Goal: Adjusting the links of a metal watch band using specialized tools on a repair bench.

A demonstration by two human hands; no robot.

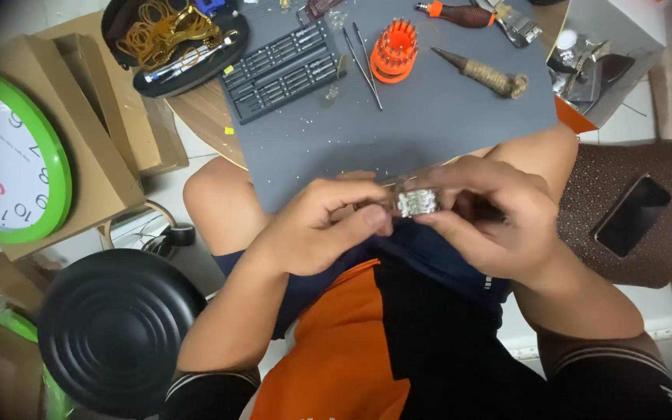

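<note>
Both hands meet over my lap at the front edge of a grey work mat [398, 132]. A silver metal watch band [418, 202] is pinched between them. My left hand [320, 225] grips its left end with thumb and forefinger. My right hand [491, 218] wraps over the right part, hiding whatever is attached there. Behind the hands on the mat lie tweezers [363, 62], an orange round bit holder [393, 50], a black tray of screwdriver bits [278, 70] and a cord-wrapped awl [484, 74].
A green-rimmed wall clock [9, 159] leans on cardboard boxes at left. A black round stool [114, 330] stands below it. A black tray with rubber bands [173, 39] sits at the back left. A dark phone [631, 214] lies on a brown cushion at right.
</note>
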